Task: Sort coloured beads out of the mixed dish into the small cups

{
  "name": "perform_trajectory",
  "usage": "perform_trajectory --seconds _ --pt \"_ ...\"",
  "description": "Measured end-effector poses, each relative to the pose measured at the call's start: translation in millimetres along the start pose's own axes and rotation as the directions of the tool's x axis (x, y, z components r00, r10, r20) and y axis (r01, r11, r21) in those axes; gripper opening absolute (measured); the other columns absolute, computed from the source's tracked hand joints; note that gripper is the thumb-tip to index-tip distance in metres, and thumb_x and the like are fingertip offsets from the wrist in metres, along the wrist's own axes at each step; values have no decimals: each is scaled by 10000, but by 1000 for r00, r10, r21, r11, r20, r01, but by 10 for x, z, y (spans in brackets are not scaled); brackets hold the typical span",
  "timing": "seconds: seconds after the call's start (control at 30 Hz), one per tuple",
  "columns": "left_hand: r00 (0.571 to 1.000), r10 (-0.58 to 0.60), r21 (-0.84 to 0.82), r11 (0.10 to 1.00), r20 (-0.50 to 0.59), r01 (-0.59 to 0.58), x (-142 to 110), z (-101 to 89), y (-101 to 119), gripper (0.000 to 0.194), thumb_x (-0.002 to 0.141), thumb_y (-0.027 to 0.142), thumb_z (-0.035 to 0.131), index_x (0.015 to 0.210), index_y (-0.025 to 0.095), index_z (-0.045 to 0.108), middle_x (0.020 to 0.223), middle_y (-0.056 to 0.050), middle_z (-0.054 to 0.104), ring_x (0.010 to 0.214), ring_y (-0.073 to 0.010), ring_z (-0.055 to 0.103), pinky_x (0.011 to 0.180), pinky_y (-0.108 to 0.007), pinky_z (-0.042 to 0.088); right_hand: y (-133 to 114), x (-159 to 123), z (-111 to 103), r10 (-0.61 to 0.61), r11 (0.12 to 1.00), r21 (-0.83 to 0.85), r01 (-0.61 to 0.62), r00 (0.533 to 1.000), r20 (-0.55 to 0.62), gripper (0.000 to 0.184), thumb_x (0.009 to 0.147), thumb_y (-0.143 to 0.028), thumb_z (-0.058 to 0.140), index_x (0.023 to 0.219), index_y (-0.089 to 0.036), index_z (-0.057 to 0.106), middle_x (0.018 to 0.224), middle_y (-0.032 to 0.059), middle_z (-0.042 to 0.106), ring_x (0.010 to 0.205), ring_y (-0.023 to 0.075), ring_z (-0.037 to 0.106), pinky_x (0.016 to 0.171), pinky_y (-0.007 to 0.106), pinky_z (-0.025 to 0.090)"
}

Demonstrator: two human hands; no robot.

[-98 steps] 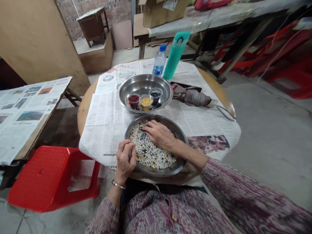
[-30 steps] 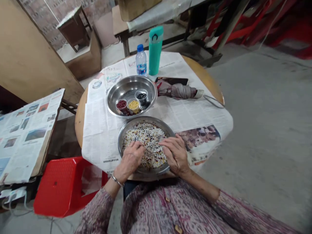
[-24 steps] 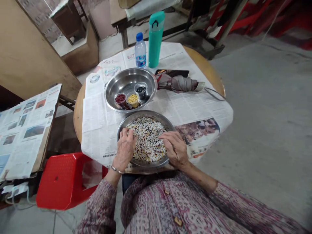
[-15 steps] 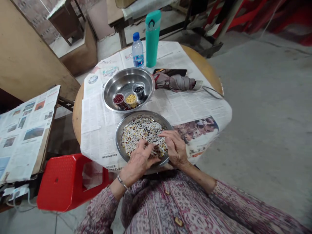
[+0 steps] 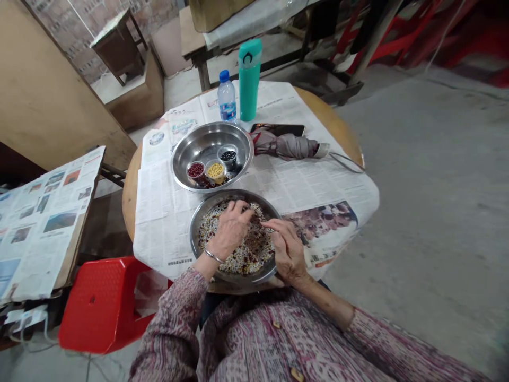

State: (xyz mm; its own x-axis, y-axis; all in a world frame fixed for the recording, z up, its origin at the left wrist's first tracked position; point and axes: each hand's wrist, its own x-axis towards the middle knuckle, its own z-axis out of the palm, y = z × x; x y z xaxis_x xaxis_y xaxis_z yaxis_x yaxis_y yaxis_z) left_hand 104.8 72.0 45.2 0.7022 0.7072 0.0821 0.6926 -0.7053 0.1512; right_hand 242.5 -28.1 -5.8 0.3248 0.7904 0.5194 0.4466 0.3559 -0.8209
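Observation:
My left hand (image 5: 230, 229), a metal bangle on its wrist, reaches over a steel basin (image 5: 193, 239) with its fingers down in a speckled mix of white, dark and red beans (image 5: 256, 252). My right hand (image 5: 288, 253) rests at the basin's right side, thumb and forefinger close together above the mix. Whether they pinch anything is too small to tell. Behind it, a second steel bowl (image 5: 210, 142) holds small cups of red beans (image 5: 195, 170), yellow beans (image 5: 216, 171) and black beans (image 5: 228, 155).
Both bowls stand on a newspaper-covered round table (image 5: 159, 196), with a folded umbrella (image 5: 284, 146), phone (image 5: 277, 129), water bottle (image 5: 227, 98) and teal flask (image 5: 249, 79) beyond them. A red stool (image 5: 103, 302) stands at lower left, beside a newspaper-covered table (image 5: 43, 228).
My left hand has moved from the near edge of the basin toward its far side. The bean mix looks stirred, with more red showing. My right hand has stayed nearly in place.

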Motion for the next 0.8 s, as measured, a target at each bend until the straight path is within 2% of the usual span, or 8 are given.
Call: perform_trajectory --seconds 0.17,0.27,0.37,0.43,0.57,0.63,0.7,0.8 --pt "969 -229 31 972 -93 233 -264 -117 -250 197 999 132 487 1073 212 651 1131 -74 606 1075 -226 559 949 -370 536 -3 6 -10 10 1000 2 -10 1000 6 272 1004 -204 461 1134 -256 695 1089 64 681 1054 223 622 949 406 498" --pt "942 -309 11 949 -133 314 -502 -145 -266 174 1003 229 546 1163 200 609 1172 -96 587 1095 -242 560 973 -400 534 -7 7 -11 10 1000 -5 -10 1000 10 275 1008 -206 455 1136 -256 694 1091 63 684 1058 221 620 956 406 492" --pt "936 -336 -1 941 -109 337 -623 -151 -142 453 955 404 647 1326 176 521 1284 -137 541 1165 -294 532 1001 -464 526 -15 8 -10 18 1000 -8 -18 1000 20 274 1010 -212 453 1133 -250 695 1091 64 686 1058 220 619 962 408 487" --pt "949 -309 -38 951 -56 308 -616 -149 -3 502 941 437 662 1345 183 508 1300 -136 528 1186 -301 519 1007 -471 526 -18 9 -10 23 1000 -10 -23 1000 18 270 1009 -224 456 1125 -248 699 1083 64 690 1052 222 622 956 408 487" --pt "987 -133 -164 976 87 146 -530 -121 286 242 982 269 604 1217 215 583 1228 -87 544 1148 -243 542 975 -394 549 -12 9 -11 28 999 -15 -28 999 15 271 1009 -244 453 1105 -251 706 1065 65 697 1042 230 628 939 415 493" --pt "985 -27 -210 976 171 63 -534 -104 374 167 991 180 550 1146 210 604 1164 -74 561 1090 -213 571 931 -353 562 -6 9 -12 31 999 -19 -31 999 21 274 1008 -253 449 1099 -252 708 1067 69 700 1040 236 631 937 427 497" --pt "971 36 -234 972 237 21 -589 -103 392 156 997 144 510 1098 204 613 1097 -63 578 1030 -195 592 895 -331 569 -3 10 -12 37 999 -24 -37 999 25 277 1007 -261 448 1098 -252 710 1066 72 704 1035 240 634 936 438 498" --pt "966 1 -225 973 257 59 -715 -151 285 169 1014 138 467 1060 203 617 1034 -49 595 948 -174 603 849 -310 570 -4 14 -11 44 999 -23 -43 999 27 274 1005 -264 453 1089 -253 713 1050 70 704 1022 240 635 925 438 499"
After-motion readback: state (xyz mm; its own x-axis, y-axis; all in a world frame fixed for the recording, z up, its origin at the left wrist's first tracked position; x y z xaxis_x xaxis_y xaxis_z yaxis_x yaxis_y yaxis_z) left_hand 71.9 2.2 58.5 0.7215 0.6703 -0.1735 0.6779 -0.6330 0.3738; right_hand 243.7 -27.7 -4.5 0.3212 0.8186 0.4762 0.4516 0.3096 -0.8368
